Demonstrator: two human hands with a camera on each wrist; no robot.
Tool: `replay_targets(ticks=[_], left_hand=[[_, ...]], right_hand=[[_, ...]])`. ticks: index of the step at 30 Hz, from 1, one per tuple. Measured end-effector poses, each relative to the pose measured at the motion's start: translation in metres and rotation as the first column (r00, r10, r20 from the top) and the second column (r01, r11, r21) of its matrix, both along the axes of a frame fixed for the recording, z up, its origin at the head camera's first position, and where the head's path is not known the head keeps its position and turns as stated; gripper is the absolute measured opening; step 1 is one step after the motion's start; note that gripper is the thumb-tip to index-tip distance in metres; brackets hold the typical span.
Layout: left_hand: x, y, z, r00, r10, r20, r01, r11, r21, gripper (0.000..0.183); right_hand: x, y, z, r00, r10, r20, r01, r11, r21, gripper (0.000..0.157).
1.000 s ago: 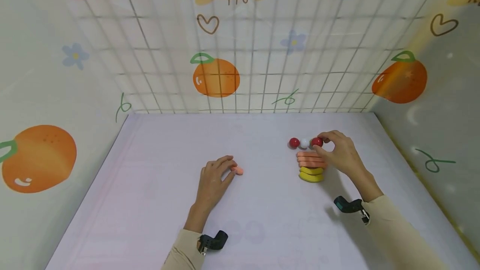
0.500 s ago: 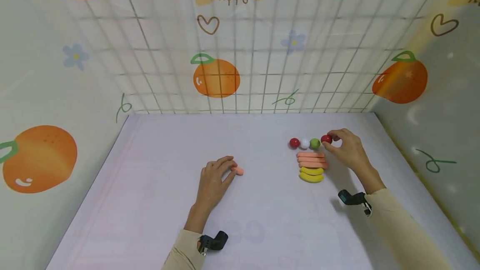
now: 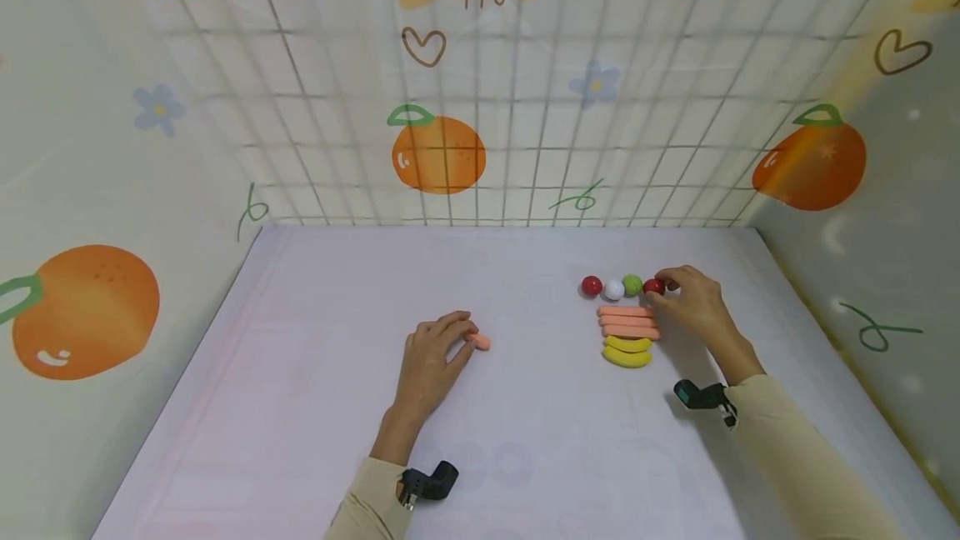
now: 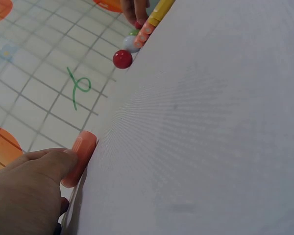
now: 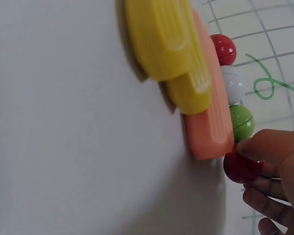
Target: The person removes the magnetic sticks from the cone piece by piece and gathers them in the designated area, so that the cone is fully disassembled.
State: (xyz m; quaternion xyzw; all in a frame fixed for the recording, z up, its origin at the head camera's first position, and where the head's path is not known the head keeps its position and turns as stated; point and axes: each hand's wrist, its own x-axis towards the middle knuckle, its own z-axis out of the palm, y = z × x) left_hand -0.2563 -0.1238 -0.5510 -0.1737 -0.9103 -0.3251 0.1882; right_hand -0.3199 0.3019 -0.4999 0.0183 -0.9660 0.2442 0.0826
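Note:
My right hand [image 3: 693, 302] pinches a shiny red ball [image 5: 243, 168] between thumb and fingers, at the right end of a row of balls. Beside it in the row come a green ball [image 3: 632, 285], a white ball [image 3: 613, 290] and a second red ball [image 3: 592, 286]. Just in front of the row lie salmon-coloured sausage-like sticks [image 3: 627, 322] side by side, then two yellow toy bananas [image 3: 627, 356]. Near the middle of the table, my left hand [image 3: 435, 365] holds a single salmon-coloured stick [image 4: 81, 157] between thumb and fingers; its far part is covered by the fingers.
A white cloth covers the table [image 3: 315, 290]. Behind it rises a grid wall [image 3: 525, 148] under a sheer curtain printed with oranges, and the curtain also hangs along both sides. Each wrist carries a black camera [image 3: 429, 482].
The right hand has carried the red ball from over the green ball to the right, then slightly down beside it, uncovering the green ball. The left hand has stayed put.

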Motion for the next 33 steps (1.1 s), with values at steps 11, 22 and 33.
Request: replay_targets(ticks=[11, 22, 33], left_hand=[[-0.001, 0.002, -0.002, 1.000, -0.015, -0.006, 0.015, 1.000, -0.020, 0.022], [-0.004, 0.001, -0.005, 1.000, 0.011, 0.019, -0.011, 1.000, -0.009, 0.038], [-0.006, -0.002, -0.006, 1.000, 0.019, -0.021, -0.019, 1.000, 0.009, 0.034]], right_hand=[[0.019, -0.020, 0.023, 0.991, 0.065, -0.117, -0.057, 0.996, 0.072, 0.044], [0.042, -0.121, 0.036, 0.826, 0.432, -0.363, -0.436, 0.897, 0.075, 0.021], [0.042, -0.210, 0.013, 0.815, 0.543, -0.202, -0.519, 0.840, 0.161, 0.025]])
